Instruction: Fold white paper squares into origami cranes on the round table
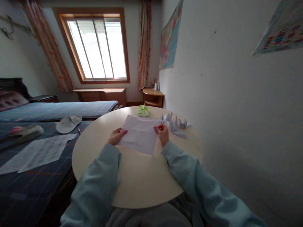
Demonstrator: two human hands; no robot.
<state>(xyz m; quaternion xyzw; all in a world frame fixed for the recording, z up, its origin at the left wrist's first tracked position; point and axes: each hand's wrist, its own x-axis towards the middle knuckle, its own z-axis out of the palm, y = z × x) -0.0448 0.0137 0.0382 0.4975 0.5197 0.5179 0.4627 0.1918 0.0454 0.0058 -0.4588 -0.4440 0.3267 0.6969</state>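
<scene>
A white sheet of paper [139, 134] with faint creases is held up over the round table, spread between both hands. My left hand [115, 136] pinches its left edge, thumb on top. At the opposite edge my right hand [163, 134] grips the paper near its upper right corner with thumb and fingers pressed together. Just beyond the right hand, several folded paper cranes [174, 124] sit in a cluster on the table. Behind the sheet stands a green and white soft pack of tissues [143, 110].
The round cream table [139, 189] has a wall [227, 110] close on its right. To the left is a bed [54, 176] with printed sheets [44, 151], a white cap [68, 124] and a pen [79, 131] near the table edge. A corner shelf [153, 92] stands at the back.
</scene>
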